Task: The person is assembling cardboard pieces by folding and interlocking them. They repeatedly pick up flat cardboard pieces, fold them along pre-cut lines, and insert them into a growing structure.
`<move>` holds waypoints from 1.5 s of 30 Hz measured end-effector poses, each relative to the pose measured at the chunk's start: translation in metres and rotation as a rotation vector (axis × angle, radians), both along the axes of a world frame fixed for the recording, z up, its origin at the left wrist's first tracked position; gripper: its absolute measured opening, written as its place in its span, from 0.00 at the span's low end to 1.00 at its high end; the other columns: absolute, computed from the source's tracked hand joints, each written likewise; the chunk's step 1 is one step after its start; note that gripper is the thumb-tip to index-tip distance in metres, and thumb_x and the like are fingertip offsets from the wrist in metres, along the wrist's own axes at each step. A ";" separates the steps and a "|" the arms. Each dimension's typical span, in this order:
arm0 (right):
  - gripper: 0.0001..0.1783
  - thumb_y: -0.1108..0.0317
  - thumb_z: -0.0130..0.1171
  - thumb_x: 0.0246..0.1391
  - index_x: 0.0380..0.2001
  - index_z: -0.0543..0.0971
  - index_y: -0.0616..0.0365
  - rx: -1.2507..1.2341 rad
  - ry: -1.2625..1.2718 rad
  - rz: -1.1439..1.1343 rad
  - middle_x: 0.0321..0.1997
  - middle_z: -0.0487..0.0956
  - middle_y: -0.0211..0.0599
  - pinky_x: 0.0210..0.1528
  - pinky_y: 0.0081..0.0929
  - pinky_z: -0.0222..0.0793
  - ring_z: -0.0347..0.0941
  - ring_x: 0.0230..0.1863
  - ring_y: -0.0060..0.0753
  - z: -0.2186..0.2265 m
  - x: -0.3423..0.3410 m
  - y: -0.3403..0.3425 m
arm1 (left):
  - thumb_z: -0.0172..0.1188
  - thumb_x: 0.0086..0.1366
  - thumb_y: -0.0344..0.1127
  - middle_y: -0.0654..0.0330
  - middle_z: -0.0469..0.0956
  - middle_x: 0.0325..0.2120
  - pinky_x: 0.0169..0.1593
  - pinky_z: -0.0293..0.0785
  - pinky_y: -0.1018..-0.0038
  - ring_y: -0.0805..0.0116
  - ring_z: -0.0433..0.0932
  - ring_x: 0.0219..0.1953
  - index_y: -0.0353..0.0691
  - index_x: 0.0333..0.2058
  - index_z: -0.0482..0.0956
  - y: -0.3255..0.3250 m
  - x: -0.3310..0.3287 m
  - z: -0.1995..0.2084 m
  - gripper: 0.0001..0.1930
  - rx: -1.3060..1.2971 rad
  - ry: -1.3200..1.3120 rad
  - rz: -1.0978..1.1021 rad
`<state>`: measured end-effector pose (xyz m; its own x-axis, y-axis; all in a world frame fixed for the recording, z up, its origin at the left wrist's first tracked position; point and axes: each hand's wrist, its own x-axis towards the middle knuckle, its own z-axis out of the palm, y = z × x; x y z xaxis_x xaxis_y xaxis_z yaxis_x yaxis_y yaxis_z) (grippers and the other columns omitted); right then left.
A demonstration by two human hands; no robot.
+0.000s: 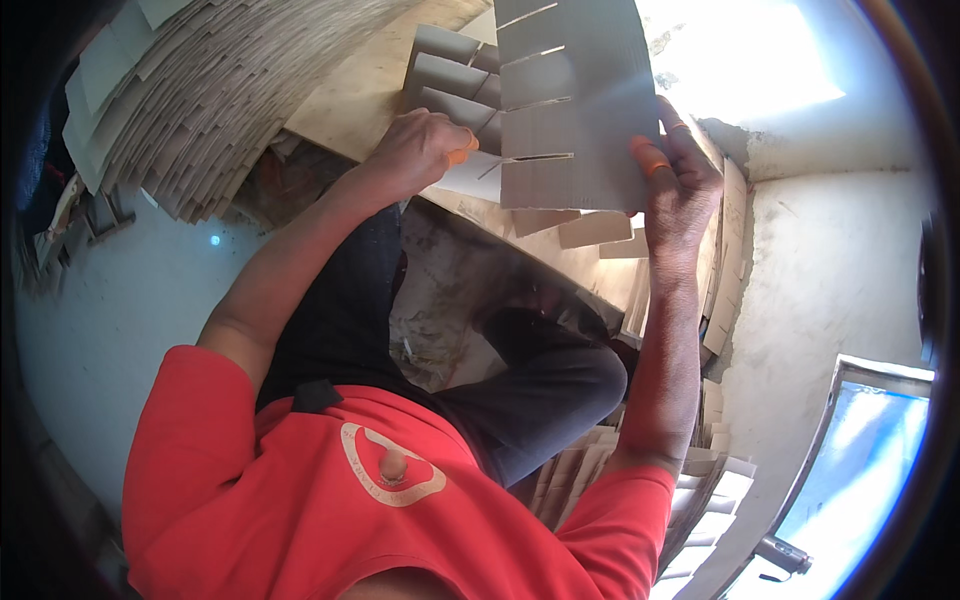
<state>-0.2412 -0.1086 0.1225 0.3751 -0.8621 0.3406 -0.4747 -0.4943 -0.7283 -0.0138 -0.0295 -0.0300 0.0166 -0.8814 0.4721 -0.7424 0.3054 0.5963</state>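
Observation:
My right hand (680, 185) grips the right edge of a tall grey cardboard sheet (590, 110) with a row of slots along its left side. The sheet stands up over the bench. To its left, my left hand (425, 150) is closed beside several upright cardboard divider strips (450, 80); what its fingers pinch, if anything, is hidden. A pale slotted strip (468, 180) lies just below those fingers. Both hands wear orange finger covers. More cardboard pieces (597, 230) show under the lower edge of the sheet.
A wooden bench (345, 105) runs across in front of me. Large stacks of cardboard pieces (220, 100) stand at the far left. More slotted cardboard (700, 500) is piled at the lower right, near a blue-lit window frame (860, 450). A wall rises on the right.

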 end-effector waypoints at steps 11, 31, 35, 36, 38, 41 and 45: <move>0.23 0.79 0.51 0.49 0.52 0.73 0.68 0.071 0.212 0.118 0.25 0.79 0.40 0.15 0.22 0.67 0.72 0.16 0.22 0.008 0.027 -0.008 | 0.59 0.52 0.24 0.55 0.79 0.24 0.36 0.71 0.63 0.55 0.76 0.30 0.37 0.31 0.82 -0.004 0.004 0.000 0.07 0.110 -0.009 -0.009; 0.38 0.55 0.58 0.54 0.60 0.60 0.69 0.023 1.025 0.462 0.31 0.80 0.49 0.38 0.42 0.72 0.78 0.39 0.49 -0.055 0.073 -0.005 | 0.65 0.50 0.29 0.58 0.79 0.34 0.43 0.72 0.63 0.57 0.76 0.40 0.39 0.40 0.79 -0.013 0.001 0.004 0.15 -0.010 -0.069 0.047; 0.32 0.40 0.53 0.54 0.50 0.71 0.58 -0.305 0.698 0.012 0.30 0.80 0.48 0.36 0.40 0.73 0.79 0.35 0.47 -0.055 0.036 -0.062 | 0.69 0.43 0.25 0.58 0.75 0.48 0.56 0.66 0.64 0.58 0.68 0.54 0.41 0.54 0.71 -0.014 0.003 0.020 0.35 -0.085 -0.203 0.061; 0.35 0.37 0.52 0.54 0.49 0.72 0.59 -0.463 0.715 -0.138 0.30 0.81 0.48 0.39 0.41 0.74 0.79 0.37 0.47 -0.064 0.021 -0.087 | 0.69 0.41 0.24 0.57 0.73 0.52 0.59 0.64 0.65 0.58 0.65 0.58 0.42 0.58 0.68 -0.020 0.002 0.026 0.40 -0.114 -0.247 0.041; 0.40 0.32 0.49 0.51 0.48 0.73 0.61 -0.780 0.717 -0.292 0.33 0.81 0.50 0.45 0.44 0.72 0.78 0.40 0.46 -0.101 -0.012 -0.144 | 0.70 0.41 0.25 0.54 0.63 0.61 0.64 0.57 0.64 0.55 0.55 0.66 0.43 0.64 0.58 -0.039 0.004 0.029 0.48 -0.052 -0.306 -0.004; 0.46 0.26 0.46 0.47 0.45 0.76 0.63 -0.295 0.848 -0.253 0.38 0.80 0.53 0.51 0.46 0.68 0.77 0.45 0.47 -0.102 -0.036 -0.173 | 0.70 0.39 0.25 0.53 0.56 0.65 0.66 0.53 0.64 0.55 0.48 0.69 0.46 0.66 0.53 -0.068 0.011 0.036 0.53 0.034 -0.340 -0.030; 0.33 0.36 0.53 0.49 0.29 0.82 0.60 0.025 0.612 0.055 0.34 0.81 0.52 0.50 0.42 0.68 0.77 0.44 0.49 -0.111 -0.035 -0.161 | 0.68 0.39 0.23 0.50 0.55 0.65 0.66 0.54 0.66 0.57 0.48 0.69 0.48 0.67 0.52 -0.112 0.009 0.039 0.53 0.170 -0.397 -0.081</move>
